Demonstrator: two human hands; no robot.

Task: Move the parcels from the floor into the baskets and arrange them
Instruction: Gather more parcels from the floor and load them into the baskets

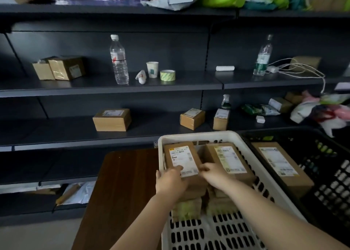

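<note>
**Settling a labelled parcel into the white basket**

Gripping the near end of a brown cardboard parcel (181, 159), the left hand (170, 179) has its thumb laid on the parcel's white shipping label and its fingers curled under the left edge. The right hand (212, 171) meets the same parcel at its near right corner, fingers bent down against the side; whether they truly clasp it or only press cannot be told. The parcel lies on top of a stack at the left of the white basket (244, 141), which stands on a dark wood-grain counter (121, 183). Beside it in the same basket lies a second parcel (230, 159), also topmost on a stack and also labelled. The print on both labels, barcode and lines of text under a yellow strip, is too blurred to read.

Just right of the white basket stands a black basket (337, 174) holding a larger parcel (280, 166) with its own long white label, equally unreadable.

Behind, dark shelving (113, 83) carries more cardboard boxes, two clear water bottles, one with a red-and-white label (119, 59) and one with a green label (263, 57), a paper cup (152, 69), and a roll of green-striped tape (167, 75). No brand name on any of these can be made out.
</note>
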